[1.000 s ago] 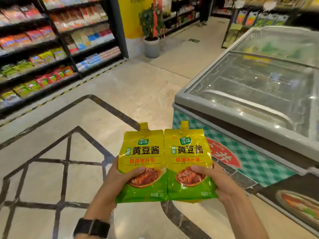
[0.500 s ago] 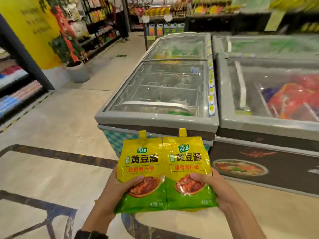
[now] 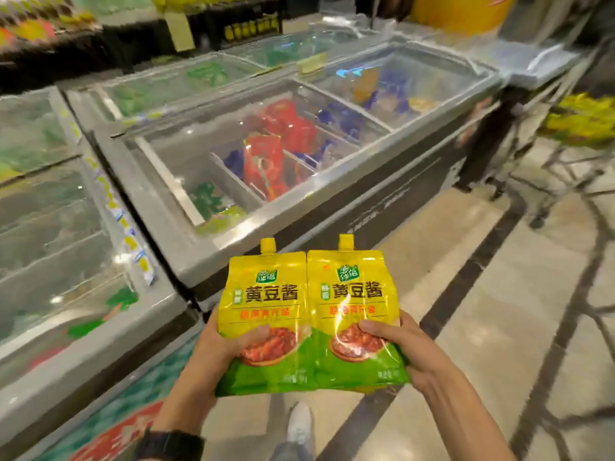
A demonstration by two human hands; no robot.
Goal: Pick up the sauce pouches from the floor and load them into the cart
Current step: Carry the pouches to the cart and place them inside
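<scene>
Sauce pouches sit side by side in front of you, one (image 3: 263,314) pinched low in your left hand (image 3: 216,351), the other (image 3: 352,314) low in your right hand (image 3: 402,347), thumbs across the front. They look soft, glossy and likely slippery, with some heft. Grip the lower half firmly, not the spouts. The cart (image 3: 565,148) stands to your right, blurred, past the freezer (image 3: 233,241).
</scene>
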